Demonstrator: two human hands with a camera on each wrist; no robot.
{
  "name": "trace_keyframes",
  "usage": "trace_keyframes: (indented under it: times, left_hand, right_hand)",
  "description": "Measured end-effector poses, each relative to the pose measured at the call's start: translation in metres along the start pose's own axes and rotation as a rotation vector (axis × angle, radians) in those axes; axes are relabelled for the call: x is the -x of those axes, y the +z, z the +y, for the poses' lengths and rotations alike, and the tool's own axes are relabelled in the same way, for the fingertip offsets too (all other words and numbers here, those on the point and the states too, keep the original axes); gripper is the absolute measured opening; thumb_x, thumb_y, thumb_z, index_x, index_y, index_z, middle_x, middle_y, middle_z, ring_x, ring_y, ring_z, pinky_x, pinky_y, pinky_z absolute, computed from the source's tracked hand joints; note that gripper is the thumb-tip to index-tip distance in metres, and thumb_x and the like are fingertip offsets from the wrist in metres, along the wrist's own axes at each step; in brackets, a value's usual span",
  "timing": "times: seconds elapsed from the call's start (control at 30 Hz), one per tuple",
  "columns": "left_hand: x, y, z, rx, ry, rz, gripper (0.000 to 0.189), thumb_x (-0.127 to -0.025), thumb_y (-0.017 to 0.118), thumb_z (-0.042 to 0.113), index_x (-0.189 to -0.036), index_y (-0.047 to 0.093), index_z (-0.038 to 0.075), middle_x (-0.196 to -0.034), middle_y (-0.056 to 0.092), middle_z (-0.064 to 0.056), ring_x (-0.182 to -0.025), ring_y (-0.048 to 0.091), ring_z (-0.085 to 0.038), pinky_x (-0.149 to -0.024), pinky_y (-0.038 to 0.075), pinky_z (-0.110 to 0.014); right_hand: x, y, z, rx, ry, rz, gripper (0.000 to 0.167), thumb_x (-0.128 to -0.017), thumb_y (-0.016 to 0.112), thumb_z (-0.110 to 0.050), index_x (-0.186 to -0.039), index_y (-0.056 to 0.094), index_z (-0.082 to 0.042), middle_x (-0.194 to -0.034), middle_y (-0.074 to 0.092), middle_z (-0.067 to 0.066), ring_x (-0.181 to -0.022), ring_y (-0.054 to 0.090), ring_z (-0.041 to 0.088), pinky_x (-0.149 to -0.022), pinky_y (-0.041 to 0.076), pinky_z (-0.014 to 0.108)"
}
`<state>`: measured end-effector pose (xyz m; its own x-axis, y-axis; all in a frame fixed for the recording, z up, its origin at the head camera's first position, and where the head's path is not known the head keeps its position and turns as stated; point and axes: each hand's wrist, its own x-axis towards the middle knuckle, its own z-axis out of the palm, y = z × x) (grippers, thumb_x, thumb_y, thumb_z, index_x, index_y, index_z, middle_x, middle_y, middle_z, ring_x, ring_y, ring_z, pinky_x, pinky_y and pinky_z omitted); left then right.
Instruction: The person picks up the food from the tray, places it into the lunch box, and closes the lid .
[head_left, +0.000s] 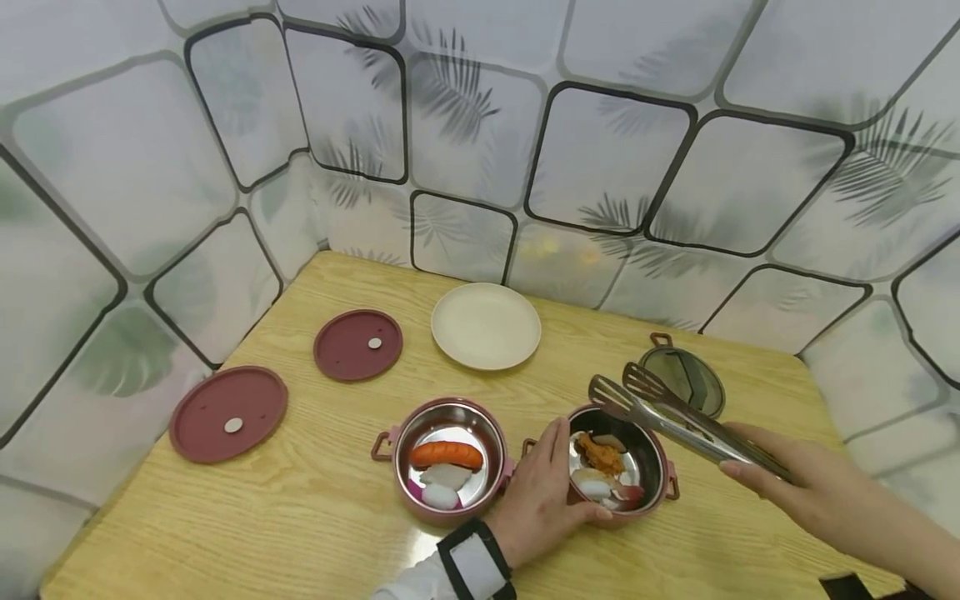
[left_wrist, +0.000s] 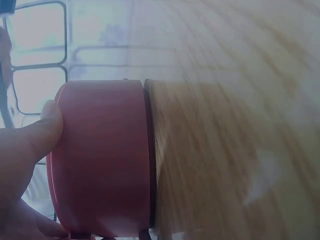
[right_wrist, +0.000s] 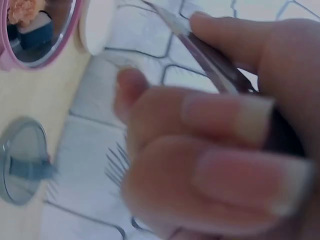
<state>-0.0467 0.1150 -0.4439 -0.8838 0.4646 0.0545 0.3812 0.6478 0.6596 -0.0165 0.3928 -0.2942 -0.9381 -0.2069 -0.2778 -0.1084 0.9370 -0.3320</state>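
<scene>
My left hand [head_left: 538, 496] holds the near left side of the right-hand pink pot [head_left: 628, 518], thumb on its rim [left_wrist: 56, 125] and fingers along the side by the handle. Inside that pot lie an orange-brown fried piece [head_left: 602, 455] and shrimp-like sushi pieces [head_left: 596, 483]. Metal tongs [head_left: 678, 427] are gripped in my right hand [head_left: 813, 487], their slotted tips apart above the pot's far rim with nothing between them. Beside it, the left-hand pot [head_left: 450, 406] contains an orange-red sausage [head_left: 447, 454] and white and purple pieces [head_left: 441, 495].
A cream plate [head_left: 486, 325] lies at the back of the wooden table [head_left: 300, 517]. Two dark red lids [head_left: 358, 345] [head_left: 228, 414] lie on the left. Behind the tongs is a glass lid [head_left: 701, 379] with a dark handle. Patterned walls border the table.
</scene>
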Motion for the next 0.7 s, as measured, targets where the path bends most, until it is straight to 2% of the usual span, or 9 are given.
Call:
trace_keyframes:
  times: [0.1, 0.2, 0.3, 0.4, 0.47, 0.6, 0.7]
  left_hand:
    - [0.000, 0.001, -0.001, 0.008, -0.006, -0.002, 0.115, -0.078, 0.072, 0.063, -0.158, 0.015, 0.005, -0.161, 0.027, -0.017, -0.142, 0.040, -0.031, -0.113, 0.040, -0.046]
    - [0.001, 0.002, -0.002, 0.024, -0.018, -0.012, 0.115, -0.077, 0.072, 0.063, -0.159, 0.014, 0.007, -0.162, 0.026, -0.016, -0.143, 0.039, -0.031, -0.113, 0.040, -0.045]
    - [0.001, 0.002, -0.003, 0.027, -0.020, -0.023, 0.115, -0.077, 0.071, 0.065, -0.159, 0.013, 0.009, -0.163, 0.025, -0.013, -0.144, 0.038, -0.029, -0.113, 0.041, -0.044]
    - [0.001, 0.001, -0.004, 0.019, -0.006, -0.016, 0.115, -0.077, 0.070, 0.065, -0.160, 0.012, 0.009, -0.163, 0.024, -0.012, -0.145, 0.036, -0.026, -0.114, 0.040, -0.043]
    - [0.000, 0.001, -0.004, 0.007, 0.009, -0.002, 0.116, -0.077, 0.070, 0.065, -0.159, 0.013, 0.007, -0.163, 0.025, -0.013, -0.145, 0.036, -0.025, -0.114, 0.040, -0.043]
    - [0.000, 0.001, -0.005, -0.016, 0.036, 0.021, 0.115, -0.077, 0.069, 0.066, -0.158, 0.015, 0.004, -0.162, 0.026, -0.015, -0.146, 0.035, -0.025, -0.114, 0.039, -0.044]
    - [0.000, 0.001, -0.006, -0.025, 0.041, 0.026, 0.115, -0.078, 0.068, 0.067, -0.158, 0.016, 0.003, -0.162, 0.027, -0.016, -0.146, 0.035, -0.025, -0.114, 0.039, -0.044]
  right_hand:
    - [-0.024, 0.000, -0.011, 0.027, -0.063, 0.034, 0.056, -0.103, 0.050, -0.038, -0.146, 0.044, -0.002, -0.069, 0.053, -0.011, -0.054, 0.039, 0.001, -0.055, 0.034, 0.024]
    - [-0.050, -0.001, -0.019, 0.005, -0.100, 0.011, 0.058, -0.103, 0.050, -0.041, -0.144, 0.045, -0.001, -0.069, 0.056, -0.011, -0.056, 0.048, 0.000, -0.058, 0.040, 0.024]
    - [-0.076, -0.001, -0.025, -0.040, -0.117, -0.011, 0.057, -0.103, 0.048, -0.044, -0.141, 0.046, -0.001, -0.070, 0.061, -0.005, -0.055, 0.055, 0.006, -0.056, 0.044, 0.025]
    - [-0.099, 0.001, -0.029, -0.028, -0.163, 0.020, 0.056, -0.103, 0.047, -0.045, -0.138, 0.048, -0.001, -0.067, 0.057, -0.002, -0.048, 0.051, 0.010, -0.056, 0.044, 0.027]
    - [-0.115, 0.003, -0.029, 0.001, -0.192, 0.048, 0.057, -0.103, 0.046, -0.046, -0.137, 0.049, -0.001, -0.075, 0.060, 0.002, -0.053, 0.053, 0.012, -0.058, 0.045, 0.029]
    - [-0.144, 0.009, -0.027, 0.055, -0.209, 0.066, 0.062, -0.103, 0.043, -0.050, -0.138, 0.049, 0.001, -0.108, 0.068, 0.014, -0.085, 0.066, 0.021, -0.073, 0.054, 0.043]
    - [-0.164, 0.014, -0.026, 0.067, -0.221, 0.045, 0.064, -0.103, 0.043, -0.050, -0.138, 0.049, 0.004, -0.115, 0.066, 0.021, -0.093, 0.068, 0.026, -0.081, 0.055, 0.049]
